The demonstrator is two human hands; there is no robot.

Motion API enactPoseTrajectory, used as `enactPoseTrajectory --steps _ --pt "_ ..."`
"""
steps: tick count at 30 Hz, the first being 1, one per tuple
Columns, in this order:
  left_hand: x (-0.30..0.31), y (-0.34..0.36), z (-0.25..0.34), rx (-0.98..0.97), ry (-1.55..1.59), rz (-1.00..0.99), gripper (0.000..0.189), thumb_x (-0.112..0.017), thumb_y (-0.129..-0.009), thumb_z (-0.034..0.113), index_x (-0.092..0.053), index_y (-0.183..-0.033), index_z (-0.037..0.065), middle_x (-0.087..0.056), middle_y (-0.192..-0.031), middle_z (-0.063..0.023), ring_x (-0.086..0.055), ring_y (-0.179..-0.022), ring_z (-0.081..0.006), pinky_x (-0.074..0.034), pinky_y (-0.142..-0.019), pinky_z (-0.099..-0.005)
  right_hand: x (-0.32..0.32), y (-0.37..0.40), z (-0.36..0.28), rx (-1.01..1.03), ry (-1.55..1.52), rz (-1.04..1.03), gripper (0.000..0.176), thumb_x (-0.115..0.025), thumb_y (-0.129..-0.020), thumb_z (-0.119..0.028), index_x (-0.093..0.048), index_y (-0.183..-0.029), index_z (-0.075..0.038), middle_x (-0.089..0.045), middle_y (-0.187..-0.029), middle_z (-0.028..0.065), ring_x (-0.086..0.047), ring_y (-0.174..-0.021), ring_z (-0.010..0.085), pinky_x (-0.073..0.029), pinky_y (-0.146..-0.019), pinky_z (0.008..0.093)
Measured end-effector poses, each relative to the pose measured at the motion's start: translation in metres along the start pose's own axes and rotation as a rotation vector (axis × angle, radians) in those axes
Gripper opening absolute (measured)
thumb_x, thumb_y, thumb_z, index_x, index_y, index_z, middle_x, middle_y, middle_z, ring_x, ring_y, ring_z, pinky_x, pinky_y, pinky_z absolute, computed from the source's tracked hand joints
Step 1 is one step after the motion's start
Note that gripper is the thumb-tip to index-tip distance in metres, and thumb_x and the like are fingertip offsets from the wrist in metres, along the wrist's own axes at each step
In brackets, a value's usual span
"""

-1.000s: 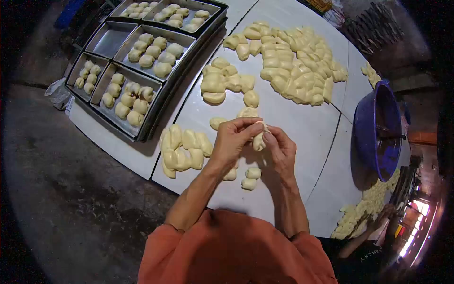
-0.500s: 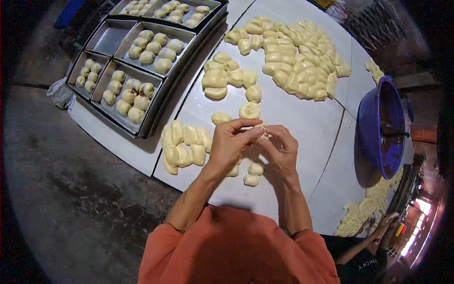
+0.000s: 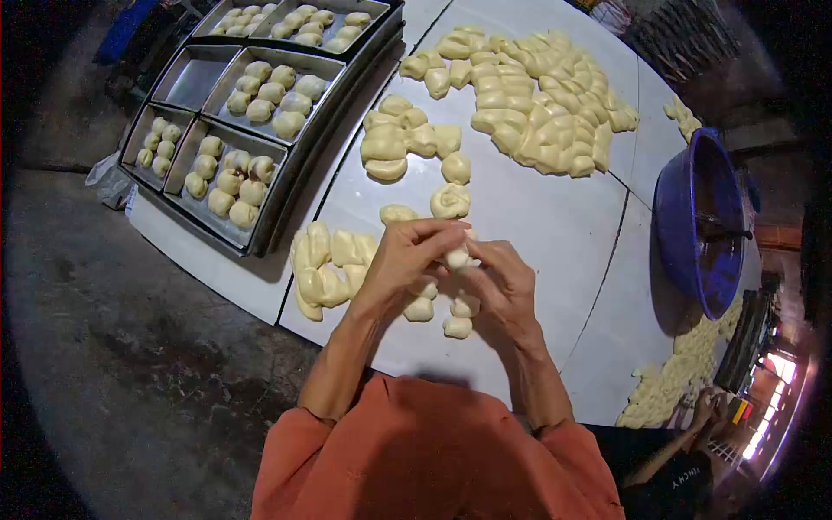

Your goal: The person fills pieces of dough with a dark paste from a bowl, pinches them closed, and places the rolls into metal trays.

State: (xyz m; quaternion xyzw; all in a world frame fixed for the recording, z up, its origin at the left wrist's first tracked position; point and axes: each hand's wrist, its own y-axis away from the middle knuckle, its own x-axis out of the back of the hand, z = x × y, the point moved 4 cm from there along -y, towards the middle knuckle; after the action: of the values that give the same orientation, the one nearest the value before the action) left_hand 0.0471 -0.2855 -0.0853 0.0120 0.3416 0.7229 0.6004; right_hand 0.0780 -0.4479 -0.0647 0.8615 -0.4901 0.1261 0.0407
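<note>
Between the fingertips of both hands is a small pale dough piece (image 3: 459,256). My left hand (image 3: 406,260) pinches it from the left, and my right hand (image 3: 503,282) has its fingers closed on its right side. A swirled dough round (image 3: 451,201) lies just beyond the fingertips, with a flatter piece (image 3: 399,214) to its left. Below the hands sit small dough balls (image 3: 458,328) and another pair (image 3: 419,309), partly covered by my left hand. A cluster of dough strips (image 3: 325,269) lies left of my left hand.
Metal trays (image 3: 290,165) with dough balls stand at the upper left. A large mass of dough pieces (image 3: 546,104) covers the far part of the white table (image 3: 572,234). A blue basin (image 3: 700,225) is at the right, with more dough (image 3: 685,373) and a co-worker's arm (image 3: 667,451) below it.
Both hands have turned slightly, and more of the dough piece shows between them. The dough pair below my left hand is more exposed. The whole view has shifted slightly.
</note>
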Motion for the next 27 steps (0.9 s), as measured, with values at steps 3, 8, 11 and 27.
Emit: enactPoseTrajectory --steps 3,8,11,27 --pt "-0.008 0.008 0.002 -0.094 -0.063 -0.068 0.031 -0.074 -0.093 0.015 -0.071 -0.12 0.001 -0.073 -0.09 -0.0028 -0.066 -0.079 -0.0063 -0.052 -0.065 -0.0195 0.003 -0.001 0.007 0.048 -0.069 0.07 0.026 -0.069 -0.09 -0.005 -0.069 -0.116 -0.003 -0.064 -0.112 0.0131 -0.062 -0.096 0.0236 -0.052 -0.084 0.034" --pt "-0.008 0.011 0.003 -0.1 -0.049 -0.035 0.023 -0.068 -0.097 0.012 -0.072 -0.116 0.0 -0.069 -0.088 -0.0005 -0.062 -0.075 -0.0056 -0.053 -0.062 -0.0204 -0.011 -0.002 -0.003 0.091 -0.15 0.383 0.016 -0.067 -0.095 -0.006 -0.066 -0.11 -0.002 -0.061 -0.116 0.0109 -0.058 -0.1 0.0181 -0.051 -0.084 0.0329" --pt "-0.014 0.015 0.0 -0.116 -0.034 -0.011 0.023 -0.066 -0.098 0.012 -0.072 -0.117 0.001 -0.066 -0.085 0.002 -0.057 -0.072 -0.0041 -0.053 -0.062 -0.0202 -0.017 -0.003 0.007 0.035 -0.197 0.464 0.015 -0.068 -0.096 -0.009 -0.064 -0.109 -0.002 -0.064 -0.109 0.009 -0.06 -0.094 0.0163 -0.051 -0.08 0.0321" --pt "0.032 0.029 0.011 -0.26 -0.683 0.279 0.028 -0.063 -0.099 0.025 -0.072 -0.112 0.002 -0.073 -0.092 -0.0143 -0.069 -0.077 -0.0202 -0.054 -0.071 -0.0325 -0.03 -0.011 0.004 -0.035 0.081 -0.09 0.024 -0.071 -0.09 -0.01 -0.068 -0.112 -0.002 -0.068 -0.106 0.0165 -0.069 -0.093 0.0297 -0.055 -0.08 0.0372"
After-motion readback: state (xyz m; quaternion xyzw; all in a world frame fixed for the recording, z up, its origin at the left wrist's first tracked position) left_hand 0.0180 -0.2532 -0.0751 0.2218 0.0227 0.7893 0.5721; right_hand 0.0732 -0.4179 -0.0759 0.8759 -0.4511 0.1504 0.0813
